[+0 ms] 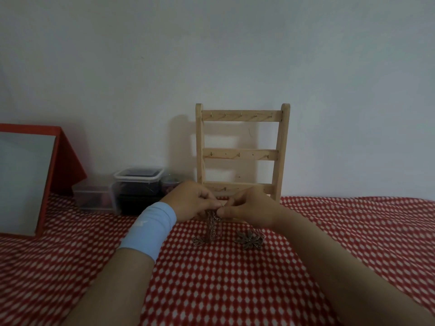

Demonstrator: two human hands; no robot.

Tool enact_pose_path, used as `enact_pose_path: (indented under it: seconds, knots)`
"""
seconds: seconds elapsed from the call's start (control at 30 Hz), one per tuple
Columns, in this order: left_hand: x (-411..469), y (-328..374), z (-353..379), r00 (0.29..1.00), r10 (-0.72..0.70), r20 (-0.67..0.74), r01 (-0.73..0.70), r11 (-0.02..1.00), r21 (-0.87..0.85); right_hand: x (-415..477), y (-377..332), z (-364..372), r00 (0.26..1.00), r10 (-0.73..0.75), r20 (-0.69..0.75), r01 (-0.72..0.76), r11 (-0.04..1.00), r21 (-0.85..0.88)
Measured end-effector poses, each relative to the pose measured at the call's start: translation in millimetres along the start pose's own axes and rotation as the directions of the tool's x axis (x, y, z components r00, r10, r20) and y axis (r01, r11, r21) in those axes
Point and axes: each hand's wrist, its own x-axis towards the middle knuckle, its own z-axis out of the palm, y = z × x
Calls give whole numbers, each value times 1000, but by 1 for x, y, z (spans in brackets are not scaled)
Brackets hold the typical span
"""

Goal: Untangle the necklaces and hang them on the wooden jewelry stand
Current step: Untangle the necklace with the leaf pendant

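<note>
A wooden jewelry stand [242, 151] with three hooked rails stands upright against the white wall, and nothing hangs on it. Just in front of its base, my left hand [193, 200] and my right hand [249, 208] meet and pinch the tangled necklace chains [213, 228] between fingertips. The chains hang down from the pinch to the cloth. A small pendant [199, 241] lies at the left end. A larger flower-shaped pendant [250, 240] lies at the right. My left wrist wears a light blue band.
A red cloth with white dots [223, 278] covers the surface. Clear plastic boxes [137, 189] with dark contents sit left of the stand. A red-framed mirror [26, 180] leans at the far left.
</note>
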Motion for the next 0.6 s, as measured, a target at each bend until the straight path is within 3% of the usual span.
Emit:
enact_pose_path:
  seconds: [0.13,0.3,0.4,0.6]
  knots:
    - [1,1,-1,998,25,-50,-24,1000,2,0,2,0,999,-24,35,23,1000,18]
    - [-3,-2,-2,996,-15,93,27,991,-129,0,1,2,998,-57,-23,56,997,-44]
    - [-2,-3,-5,997,-17,82,27,992,-126,1,4,2,994,-98,-36,94,989,-113]
    - [-1,1,-12,998,-21,59,15,993,113,0,1,3,991,-130,-38,123,981,-152]
